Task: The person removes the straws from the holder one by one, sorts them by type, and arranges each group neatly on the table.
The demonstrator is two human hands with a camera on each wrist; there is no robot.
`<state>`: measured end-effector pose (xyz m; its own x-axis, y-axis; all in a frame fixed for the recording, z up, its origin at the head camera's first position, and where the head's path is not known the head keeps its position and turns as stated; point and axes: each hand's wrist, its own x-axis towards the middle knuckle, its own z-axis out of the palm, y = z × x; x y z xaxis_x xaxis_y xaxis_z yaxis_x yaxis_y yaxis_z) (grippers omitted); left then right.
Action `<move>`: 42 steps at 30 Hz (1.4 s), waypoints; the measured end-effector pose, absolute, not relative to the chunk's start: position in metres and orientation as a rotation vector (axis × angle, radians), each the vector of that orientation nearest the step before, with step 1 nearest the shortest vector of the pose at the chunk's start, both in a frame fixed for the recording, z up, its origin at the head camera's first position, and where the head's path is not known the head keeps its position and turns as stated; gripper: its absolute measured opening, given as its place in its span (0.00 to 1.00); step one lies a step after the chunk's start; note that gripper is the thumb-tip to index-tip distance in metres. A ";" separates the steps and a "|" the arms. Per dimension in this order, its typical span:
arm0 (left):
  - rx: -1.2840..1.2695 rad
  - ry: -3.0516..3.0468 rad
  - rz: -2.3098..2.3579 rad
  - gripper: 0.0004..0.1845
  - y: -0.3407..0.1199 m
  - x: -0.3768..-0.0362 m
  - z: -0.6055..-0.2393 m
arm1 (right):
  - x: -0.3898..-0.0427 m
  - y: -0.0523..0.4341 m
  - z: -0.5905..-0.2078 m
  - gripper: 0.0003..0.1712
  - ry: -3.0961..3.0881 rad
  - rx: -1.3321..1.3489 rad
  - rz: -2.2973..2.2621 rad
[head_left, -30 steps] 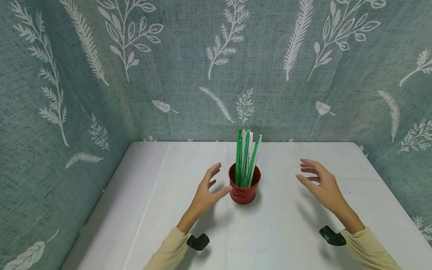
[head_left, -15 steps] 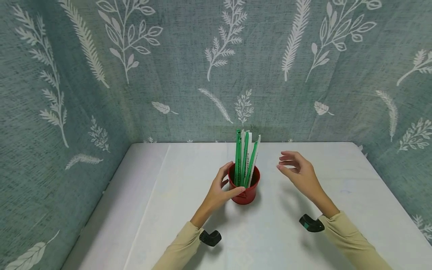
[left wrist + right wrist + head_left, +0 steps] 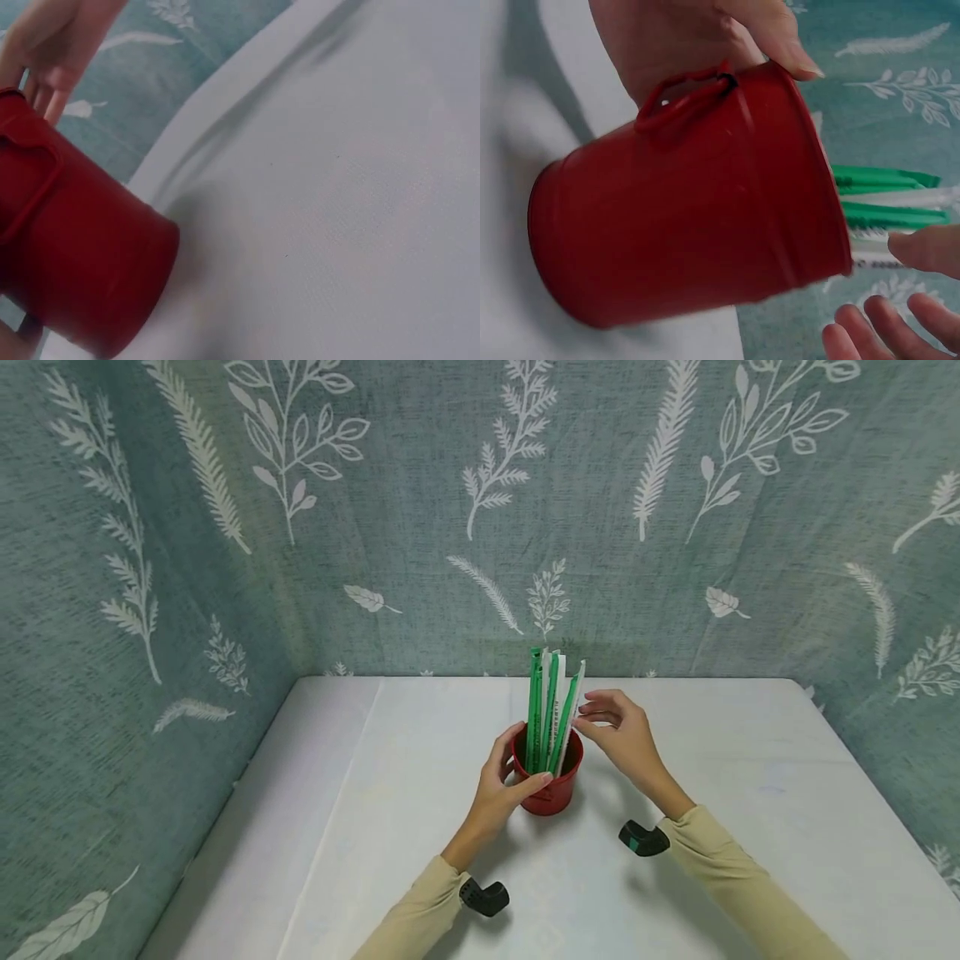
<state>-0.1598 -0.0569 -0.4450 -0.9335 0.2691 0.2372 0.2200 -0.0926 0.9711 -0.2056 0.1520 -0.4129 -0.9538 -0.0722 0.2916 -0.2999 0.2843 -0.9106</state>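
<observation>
A small red bucket (image 3: 551, 799) with a side handle stands on the white table. Several long, thin, paper-wrapped straws (image 3: 536, 710) in green and white rise out of it. My left hand (image 3: 495, 792) grips the bucket from the left, thumb over the near rim and fingers around the far side. In the right wrist view that thumb (image 3: 784, 49) lies at the rim. My right hand (image 3: 628, 742) is at the right of the straws, fingertips right beside the rightmost one. A gap shows between its thumb and its fingers (image 3: 889, 326) in the right wrist view.
The white-covered table (image 3: 390, 827) ends at a back edge just behind the bucket. Green cloth (image 3: 420, 485) with white leaf prints hangs behind and at both sides. Black wrist devices (image 3: 484, 898) sit at both cuffs.
My left hand has moved right and taken hold of the bucket. My right hand has come in leftward from the right side up to the straws.
</observation>
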 end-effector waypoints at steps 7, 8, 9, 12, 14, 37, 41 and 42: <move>0.579 2.106 2.214 0.39 -0.055 -0.161 -0.450 | -0.210 0.143 -0.416 0.16 -2.332 0.259 1.711; 0.593 2.121 2.207 0.39 -0.055 -0.161 -0.452 | -0.209 0.142 -0.415 0.16 -2.331 0.256 1.709; 0.606 2.136 2.202 0.39 -0.055 -0.161 -0.452 | -0.207 0.140 -0.414 0.15 -2.332 0.255 1.706; 0.638 2.176 2.201 0.38 -0.054 -0.161 -0.455 | -0.199 0.135 -0.403 0.15 -2.331 0.262 1.705; 0.648 2.198 2.201 0.38 -0.053 -0.161 -0.455 | -0.194 0.131 -0.396 0.15 -2.326 0.259 1.709; 0.650 2.245 2.203 0.39 -0.052 -0.175 -0.488 | -0.190 0.140 -0.362 0.15 -2.083 0.335 1.849; 0.651 2.243 2.213 0.39 -0.054 -0.175 -0.488 | -0.192 0.140 -0.357 0.15 -2.076 0.340 1.846; 0.657 2.239 2.216 0.39 -0.055 -0.175 -0.488 | -0.192 0.140 -0.356 0.15 -2.074 0.339 1.849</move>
